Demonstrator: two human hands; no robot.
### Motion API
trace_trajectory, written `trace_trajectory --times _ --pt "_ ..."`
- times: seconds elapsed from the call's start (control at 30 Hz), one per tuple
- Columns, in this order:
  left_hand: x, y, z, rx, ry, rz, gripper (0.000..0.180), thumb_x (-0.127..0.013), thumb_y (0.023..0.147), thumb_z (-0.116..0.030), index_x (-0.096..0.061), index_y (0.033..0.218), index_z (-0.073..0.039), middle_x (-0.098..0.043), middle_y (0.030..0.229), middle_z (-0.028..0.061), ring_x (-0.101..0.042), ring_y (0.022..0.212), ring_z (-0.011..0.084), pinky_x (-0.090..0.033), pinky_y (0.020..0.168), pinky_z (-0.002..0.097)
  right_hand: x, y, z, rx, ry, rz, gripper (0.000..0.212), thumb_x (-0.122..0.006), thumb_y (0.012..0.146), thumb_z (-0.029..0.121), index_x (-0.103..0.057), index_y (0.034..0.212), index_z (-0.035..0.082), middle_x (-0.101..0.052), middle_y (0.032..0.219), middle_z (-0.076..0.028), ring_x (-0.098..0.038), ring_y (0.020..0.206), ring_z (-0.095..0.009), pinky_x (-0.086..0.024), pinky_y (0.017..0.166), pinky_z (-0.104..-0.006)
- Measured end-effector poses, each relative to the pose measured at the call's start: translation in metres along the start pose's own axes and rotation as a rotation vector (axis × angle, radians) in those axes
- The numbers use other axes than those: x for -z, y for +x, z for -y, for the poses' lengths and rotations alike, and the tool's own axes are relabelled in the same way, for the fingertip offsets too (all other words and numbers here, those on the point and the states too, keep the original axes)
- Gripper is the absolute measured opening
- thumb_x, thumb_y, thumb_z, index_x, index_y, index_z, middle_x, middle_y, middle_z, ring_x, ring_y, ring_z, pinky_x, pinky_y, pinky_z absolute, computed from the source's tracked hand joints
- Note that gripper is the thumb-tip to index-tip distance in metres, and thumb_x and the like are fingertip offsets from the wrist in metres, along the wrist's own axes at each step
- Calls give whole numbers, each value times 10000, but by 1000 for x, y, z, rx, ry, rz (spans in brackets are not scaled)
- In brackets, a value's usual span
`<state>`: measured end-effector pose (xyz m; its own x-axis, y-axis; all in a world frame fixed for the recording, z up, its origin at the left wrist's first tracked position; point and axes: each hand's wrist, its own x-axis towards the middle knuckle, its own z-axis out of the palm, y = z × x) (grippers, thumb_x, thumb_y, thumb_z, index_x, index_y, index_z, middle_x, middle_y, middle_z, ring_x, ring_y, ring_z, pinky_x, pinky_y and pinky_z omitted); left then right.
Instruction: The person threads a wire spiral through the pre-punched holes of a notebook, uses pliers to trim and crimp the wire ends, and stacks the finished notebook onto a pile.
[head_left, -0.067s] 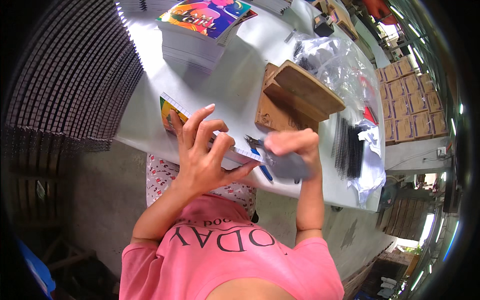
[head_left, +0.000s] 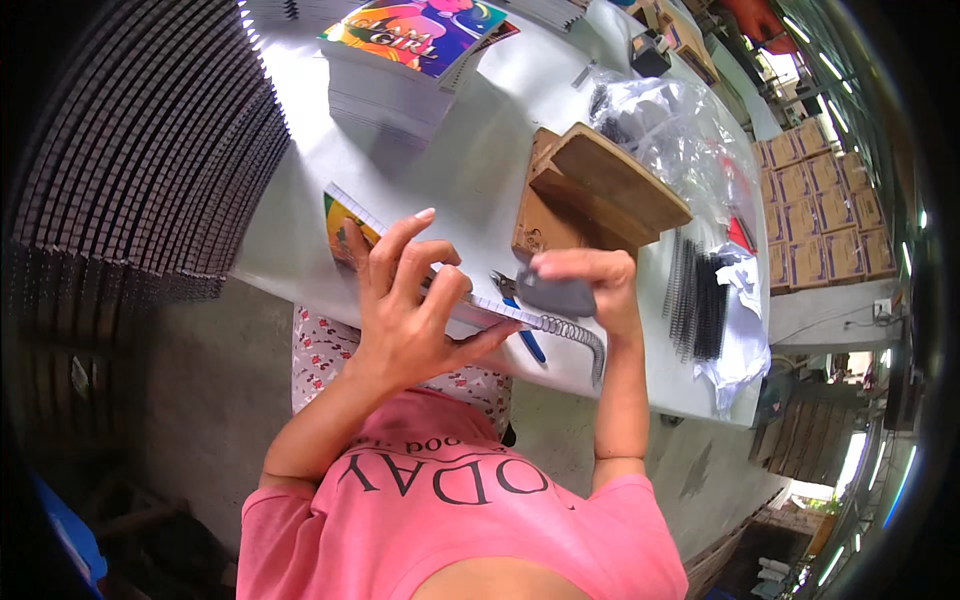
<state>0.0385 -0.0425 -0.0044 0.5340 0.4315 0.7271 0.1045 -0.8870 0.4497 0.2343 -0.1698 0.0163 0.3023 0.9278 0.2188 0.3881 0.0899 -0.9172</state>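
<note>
Left grip [head_left: 405, 305], in the head view, has its fingers nearly closed on one notebook [head_left: 345, 222], green-and-yellow covered with white page edges, slanted at the near edge of the table [head_left: 450, 200]. One wire coil [head_left: 585, 338] projects from its right end. Right grip [head_left: 603, 283], fingers curled, holds one blurred dark grey pad [head_left: 557, 297] just above the coil.

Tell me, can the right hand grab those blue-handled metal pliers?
Probably not yet: the right hand seems full with a dark grey rounded thing, and the colourful paper notebook partly hides the pliers.
</note>
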Motion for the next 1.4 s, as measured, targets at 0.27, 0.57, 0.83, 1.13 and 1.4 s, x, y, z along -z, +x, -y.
trace_trajectory --times 0.27,0.57,0.83,1.13,1.4 --pt "-1 6 5 24 -35 24 474 -734 642 -506 -505 710 -97 -481 855 62 -449 1146 300 -104 1040 614 -4 18 3 224 77 57 100 -679 694 -14 -717 782 17 -684 848 -172 -672 826 -278 -524 775 -364" --pt "-4 2 11 37 -87 17 559 -724 627 -517 -557 965 -105 -488 843 69 -455 1131 289 -63 1065 615 -31 20 13 481 576 80 165 -704 604 44 -703 768 27 -681 836 -180 -665 801 -283 -524 740 -375" --pt "10 7 18 -7 39 90 765 -769 532 -519 -524 1143 -129 -499 982 53 -433 1154 271 -47 1028 671 -49 39 21 250 213 40 74 -671 730 48 -703 778 1 -673 819 -212 -661 764 -293 -520 724 -385" --pt "26 26 64 -7 -102 -41 570 -814 472 -506 -529 712 -75 -423 1036 114 -398 1141 361 -370 914 484 -43 54 21 121 -74 -164 142 -621 712 52 -717 815 32 -674 924 -206 -671 815 -309 -531 743 -326" --pt "21 26 69 -68 -272 -90 597 -854 451 -462 -491 727 -77 -391 1088 133 -341 1216 407 -347 937 541 -58 65 34 537 551 239 419 -479 539 -164 -716 833 17 -684 912 -163 -667 856 -273 -518 785 -303"
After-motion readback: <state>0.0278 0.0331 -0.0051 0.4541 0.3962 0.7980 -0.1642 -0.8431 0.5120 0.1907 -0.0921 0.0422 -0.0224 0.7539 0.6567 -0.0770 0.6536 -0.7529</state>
